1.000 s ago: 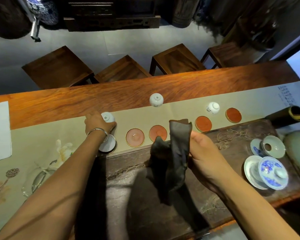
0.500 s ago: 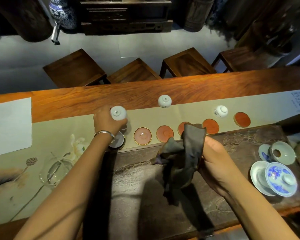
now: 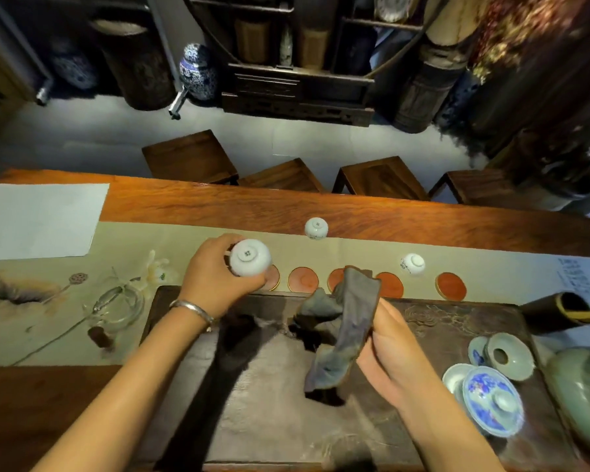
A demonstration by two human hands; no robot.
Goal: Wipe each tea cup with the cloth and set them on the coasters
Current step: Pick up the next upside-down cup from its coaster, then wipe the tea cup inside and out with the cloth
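I am now holding a tea cup (image 3: 250, 257) upside down in my left hand (image 3: 215, 284), fingers curled round it; a second ago it was sitting on the runner, so it has been lifted clear. My right hand (image 3: 394, 356) is gripping the dark cloth (image 3: 341, 321) above the tray (image 3: 269, 403), hanging loose. Two more cups (image 3: 316, 228) are waiting upside down beyond the row of coasters (image 3: 451, 285), which are showing bare. Wiping is next, I judge.

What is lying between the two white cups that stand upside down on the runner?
Head view: only bare runner lies between the far cup and the right cup.
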